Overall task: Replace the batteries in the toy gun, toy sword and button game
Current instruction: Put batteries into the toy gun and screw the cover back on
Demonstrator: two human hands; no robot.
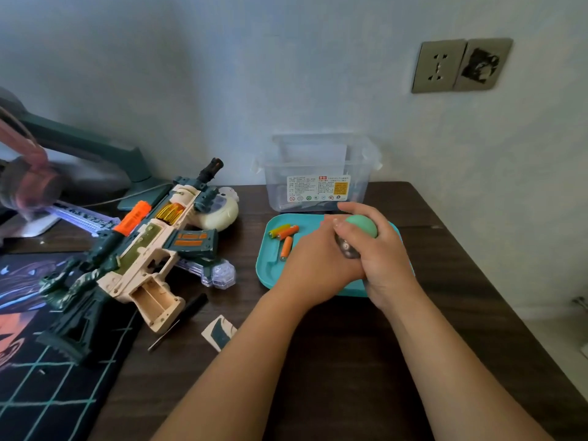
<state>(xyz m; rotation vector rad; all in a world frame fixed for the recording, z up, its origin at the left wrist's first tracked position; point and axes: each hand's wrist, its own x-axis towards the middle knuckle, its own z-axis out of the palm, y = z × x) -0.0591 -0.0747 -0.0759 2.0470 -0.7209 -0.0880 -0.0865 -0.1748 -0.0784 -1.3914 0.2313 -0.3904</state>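
Note:
The toy gun (140,249) lies at the left of the table with its battery compartment open and empty. Partly under it lies the clear toy sword (210,268), and the cream button game (222,211) sits behind it. Three orange batteries (284,238) lie in the teal tray (270,268). Above the tray my right hand (381,259) grips a round object with a green dome and a grey underside (362,229). My left hand (318,259) is closed against its left side, fingertips on it.
A black screwdriver (184,316) and a loose battery cover (219,332) lie in front of the gun. A clear plastic box (318,183) stands against the wall behind the tray. A dark patterned mat (47,377) covers the table's left front. A lamp base (140,186) stands behind the gun.

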